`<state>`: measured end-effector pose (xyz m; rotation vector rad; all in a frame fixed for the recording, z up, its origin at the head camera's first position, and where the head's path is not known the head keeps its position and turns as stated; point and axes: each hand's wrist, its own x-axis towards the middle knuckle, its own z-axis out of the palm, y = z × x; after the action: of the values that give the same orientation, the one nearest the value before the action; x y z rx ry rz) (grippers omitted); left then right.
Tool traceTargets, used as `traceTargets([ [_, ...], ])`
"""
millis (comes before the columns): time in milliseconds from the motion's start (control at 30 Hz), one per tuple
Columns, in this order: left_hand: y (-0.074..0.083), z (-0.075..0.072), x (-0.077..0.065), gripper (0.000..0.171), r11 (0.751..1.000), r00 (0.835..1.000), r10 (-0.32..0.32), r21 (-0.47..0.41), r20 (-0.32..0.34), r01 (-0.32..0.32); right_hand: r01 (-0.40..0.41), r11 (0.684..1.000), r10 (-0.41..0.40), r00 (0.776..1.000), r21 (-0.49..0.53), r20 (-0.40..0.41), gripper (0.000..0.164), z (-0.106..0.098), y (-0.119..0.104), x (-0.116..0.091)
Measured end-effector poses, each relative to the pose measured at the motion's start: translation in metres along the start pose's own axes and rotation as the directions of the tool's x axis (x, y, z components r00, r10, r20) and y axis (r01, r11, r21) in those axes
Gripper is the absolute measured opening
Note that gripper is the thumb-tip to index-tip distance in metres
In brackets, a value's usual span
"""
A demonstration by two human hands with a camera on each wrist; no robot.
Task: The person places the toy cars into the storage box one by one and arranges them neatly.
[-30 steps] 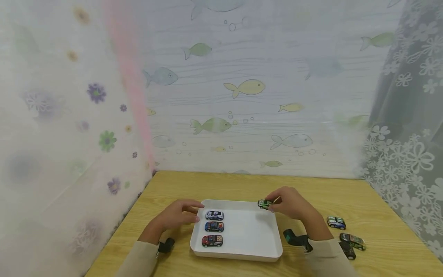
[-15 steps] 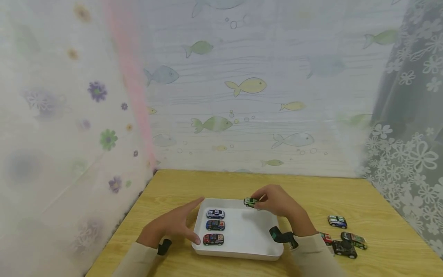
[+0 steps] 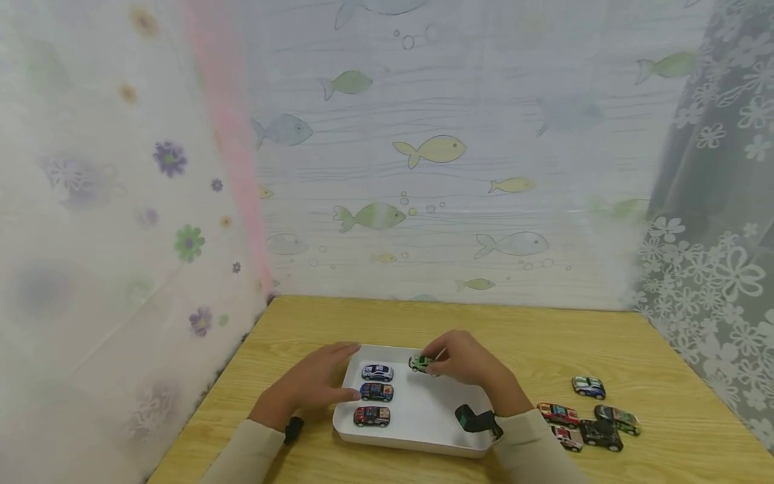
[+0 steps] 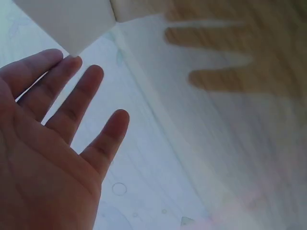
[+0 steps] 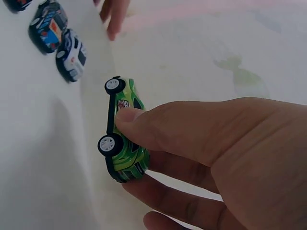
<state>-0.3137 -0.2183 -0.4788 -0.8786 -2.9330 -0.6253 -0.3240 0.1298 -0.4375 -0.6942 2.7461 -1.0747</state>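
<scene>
A green toy car is pinched between the thumb and fingers of my right hand, over the far side of a white tray. Inside the tray, along its left side, stand a white toy car, a blue toy car and a red-and-black toy car. My left hand is at the tray's left edge with its fingers extended, the thumb overlapping the blue car in the head view. In the left wrist view, the fingertips are right at a corner of the tray.
Right of the tray, several more toy cars sit on the wooden table: a white-and-blue one, a dark green one, a black one, a red-and-yellow one and a white-and-red one. Patterned curtains surround the table.
My right hand has carried the green toy car leftward from the tray's far right corner and lowered it slightly. The left hand spread its fingers, then brought its thumb up beside the blue car.
</scene>
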Motion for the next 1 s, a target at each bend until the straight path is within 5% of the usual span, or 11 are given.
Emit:
traceTargets([
  [300, 0.006, -0.005, 0.004, 0.098, 0.998, 0.998, -0.039, 0.043, 0.050, 0.037, 0.005, 0.998, -0.005, 1.000, -0.063, -0.004, 0.021, 0.010, 0.000, 0.004],
  [467, 0.009, -0.011, 0.008, 0.085, 0.995, 0.991, -0.091, 0.038, 0.094, 0.088, 0.005, 0.995, -0.006, 1.000, -0.097, -0.008, 0.019, 0.015, 0.002, 0.004],
  [733, 0.012, -0.019, 0.010, 0.073, 0.989, 0.986, -0.091, -0.105, 0.142, 0.106, -0.013, 0.994, 0.009, 0.999, -0.112, -0.036, 0.021, 0.019, 0.005, 0.004],
  [1000, 0.011, -0.020, 0.009, 0.080, 0.939, 0.973, -0.119, -0.296, 0.198, 0.175, -0.015, 0.993, 0.011, 0.999, -0.119, -0.034, 0.020, 0.023, 0.003, 0.005],
])
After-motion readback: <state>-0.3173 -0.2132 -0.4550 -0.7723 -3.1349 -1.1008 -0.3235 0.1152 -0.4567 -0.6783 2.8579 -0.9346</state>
